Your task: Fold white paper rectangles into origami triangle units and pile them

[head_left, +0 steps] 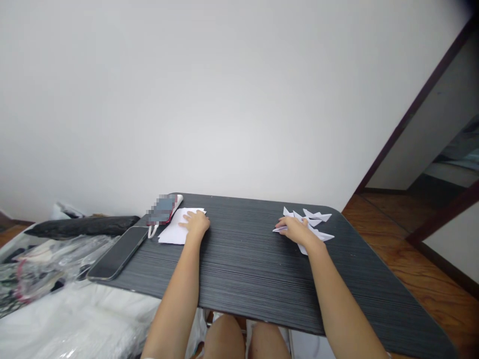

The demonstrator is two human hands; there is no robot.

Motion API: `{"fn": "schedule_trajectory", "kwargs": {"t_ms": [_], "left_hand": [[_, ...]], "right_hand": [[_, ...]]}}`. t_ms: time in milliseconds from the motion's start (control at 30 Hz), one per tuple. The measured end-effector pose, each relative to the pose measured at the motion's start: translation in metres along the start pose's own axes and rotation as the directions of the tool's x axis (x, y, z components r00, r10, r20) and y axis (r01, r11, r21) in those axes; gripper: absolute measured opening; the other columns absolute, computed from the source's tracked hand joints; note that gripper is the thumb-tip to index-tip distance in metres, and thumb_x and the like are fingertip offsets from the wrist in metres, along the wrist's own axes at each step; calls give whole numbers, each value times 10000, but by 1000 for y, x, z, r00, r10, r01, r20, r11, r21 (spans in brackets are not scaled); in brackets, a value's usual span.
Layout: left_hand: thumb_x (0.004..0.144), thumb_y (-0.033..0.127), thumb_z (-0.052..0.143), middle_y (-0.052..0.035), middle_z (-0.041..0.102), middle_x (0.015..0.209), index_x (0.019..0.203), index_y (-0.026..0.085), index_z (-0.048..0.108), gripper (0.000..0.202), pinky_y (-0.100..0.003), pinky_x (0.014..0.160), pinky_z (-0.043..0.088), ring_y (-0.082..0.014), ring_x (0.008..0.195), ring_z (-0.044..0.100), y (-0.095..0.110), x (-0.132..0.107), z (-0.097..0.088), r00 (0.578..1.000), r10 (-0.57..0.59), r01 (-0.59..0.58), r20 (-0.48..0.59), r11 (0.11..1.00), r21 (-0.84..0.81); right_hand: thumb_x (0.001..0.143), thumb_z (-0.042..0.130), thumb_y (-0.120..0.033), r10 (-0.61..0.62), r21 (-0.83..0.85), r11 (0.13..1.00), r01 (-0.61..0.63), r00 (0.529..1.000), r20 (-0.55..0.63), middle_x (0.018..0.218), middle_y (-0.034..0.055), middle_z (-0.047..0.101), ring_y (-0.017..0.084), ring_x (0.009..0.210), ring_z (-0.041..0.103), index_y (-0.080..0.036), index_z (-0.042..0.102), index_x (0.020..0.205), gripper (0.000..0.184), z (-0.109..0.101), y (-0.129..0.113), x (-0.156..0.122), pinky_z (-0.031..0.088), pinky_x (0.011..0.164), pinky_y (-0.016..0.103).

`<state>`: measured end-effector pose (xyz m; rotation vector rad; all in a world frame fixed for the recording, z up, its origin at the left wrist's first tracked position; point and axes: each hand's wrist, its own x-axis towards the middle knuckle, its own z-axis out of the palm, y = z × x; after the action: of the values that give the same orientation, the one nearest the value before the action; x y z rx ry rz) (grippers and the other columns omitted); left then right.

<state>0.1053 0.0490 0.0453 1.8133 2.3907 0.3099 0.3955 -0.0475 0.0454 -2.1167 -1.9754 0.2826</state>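
Pinched in the right hand (295,230) is a folded paper piece (280,230) beside other folded pieces (316,217), while the left hand (195,223) lies flat and open on a paper stack (172,233), near a phone (119,253) on the table (247,269).

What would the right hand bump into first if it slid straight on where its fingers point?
Probably nothing soon: the right hand points left across the bare table. Far along, it might perhaps reach the left hand on the white sheets.
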Motion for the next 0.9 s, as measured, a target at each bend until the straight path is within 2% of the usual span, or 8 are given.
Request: {"fn": "schedule_trajectory", "kwargs": {"t_ms": [100,167,267,367,467,800,900], "left_hand": [[742,320,428,-211,396,1198,1051,134,497,368,-569,829,245,-361,1124,320,-4,2,0,999,34,-34,-33,999,11],[739,301,433,-190,454,1140,1011,143,519,327,-541,816,277,-336,1074,381,-6,2,-2,997,53,-52,-51,999,12],[731,308,444,-172,493,1093,983,142,535,316,-497,799,317,-310,1022,424,-10,2,-7,994,74,-74,-81,997,4],[732,358,435,-182,492,1089,970,123,550,354,-475,786,334,-316,1027,409,-13,2,-10,989,90,-89,-116,996,13],[726,369,437,-192,481,1095,969,108,557,376,-466,784,335,-321,1042,385,-15,3,-9,984,109,-104,-144,994,39],[727,319,435,-215,478,1070,962,97,569,350,-502,783,310,-346,1012,407,-4,2,-4,985,84,-74,-152,995,68],[736,359,421,-216,458,1113,1037,101,534,413,-468,787,340,-340,1031,419,-5,0,-11,989,127,-122,-79,990,63]], "right_hand": [[682,529,-203,-6,19,1000,6,1000,-3,1023,58,594,244,987,488,-234,633,805,164,-4,10,-1,147,879,521],[680,527,-232,-26,17,1000,27,999,-46,1019,53,597,248,984,487,-239,628,813,167,-4,13,-1,147,871,527],[699,501,-292,-62,-11,998,61,981,-183,1054,44,579,258,996,473,-258,630,811,174,-5,12,0,135,849,546],[733,454,-322,-80,-22,997,77,943,-322,1046,37,583,254,987,472,-264,638,780,198,-7,7,1,135,834,540],[756,413,-324,-95,-17,995,97,912,-399,1002,31,604,244,957,482,-269,643,763,236,-9,3,0,140,827,520],[767,392,-308,-116,-16,993,118,925,-361,939,29,622,226,886,503,-263,637,767,249,-8,0,2,147,809,508],[767,393,-300,-125,-14,992,129,927,-354,943,27,621,221,885,504,-259,633,771,244,-6,0,2,143,807,508]]}}
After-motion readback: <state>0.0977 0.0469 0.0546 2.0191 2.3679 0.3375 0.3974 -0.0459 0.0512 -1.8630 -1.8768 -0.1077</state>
